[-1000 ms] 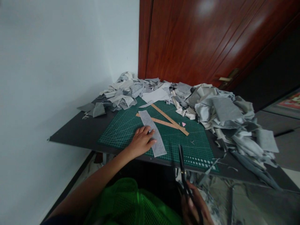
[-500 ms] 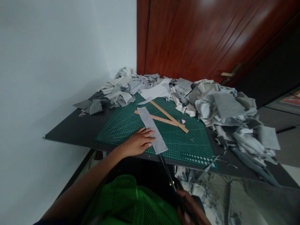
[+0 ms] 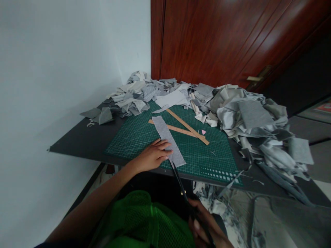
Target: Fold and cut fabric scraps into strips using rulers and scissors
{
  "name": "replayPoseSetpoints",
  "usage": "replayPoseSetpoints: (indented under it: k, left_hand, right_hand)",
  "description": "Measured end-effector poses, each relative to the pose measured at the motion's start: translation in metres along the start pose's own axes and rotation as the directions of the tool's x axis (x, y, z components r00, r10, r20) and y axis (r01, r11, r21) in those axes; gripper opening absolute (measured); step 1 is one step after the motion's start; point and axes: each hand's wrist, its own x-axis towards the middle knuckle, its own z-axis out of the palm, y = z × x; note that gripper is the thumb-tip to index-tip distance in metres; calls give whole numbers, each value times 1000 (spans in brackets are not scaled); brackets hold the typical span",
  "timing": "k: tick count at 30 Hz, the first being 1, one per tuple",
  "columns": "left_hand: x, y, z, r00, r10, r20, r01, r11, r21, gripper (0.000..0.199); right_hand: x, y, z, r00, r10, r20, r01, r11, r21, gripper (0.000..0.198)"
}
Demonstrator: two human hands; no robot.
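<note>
Standing behind everything is a big red-brown door (image 3: 207,38), and in front of it is a dark table (image 3: 77,139). Gray and white cloth scraps lie in a messy heap (image 3: 253,113) along the back and right of the table. A green cutting mat (image 3: 131,137) with thin white lines lies flat in the middle.

On the mat is a long strip of light gray cloth (image 3: 164,129). It is flat and smooth, with long, nearly straight sides, and it slants from the back left to the near edge of the mat. Its far part lies over one of two thin wooden rulers (image 3: 179,120), which cross each other to its right.

Black scissors (image 3: 179,181) point up to the near end of the strip, with the tip touching or right by it. I cannot tell how far apart the blades are.

The left hand (image 3: 155,155) lies palm down, fingers a little apart and stretched over the strip; it presses from above and pinches nothing. The right hand (image 3: 204,224) is low, at the table's near side, with its fingers wrapped around the scissor handles. A tiny pink piece (image 3: 203,132) sits by the rulers.
</note>
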Motion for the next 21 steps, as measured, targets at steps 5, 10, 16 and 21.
replayPoseSetpoints:
  k: [5,10,16,21]
  left_hand:
    - [-1,-1,2,999,16,-30,-17,999,-28,37]
    - [-1,0,1,1000,3,-11,-4,1000,-7,37]
    - [-1,-1,3,1000,15,-7,-15,1000,14,37]
    - [-2,-1,3,1000,10,-14,-10,1000,-13,37]
  right_hand:
    - [3,2,7,996,28,-81,-26,999,19,79]
    - [2,-1,9,993,58,-101,-53,998,45,83]
    - [4,-7,10,998,28,-64,-27,1000,14,83]
    - [5,-6,7,998,31,-60,-31,999,-9,83]
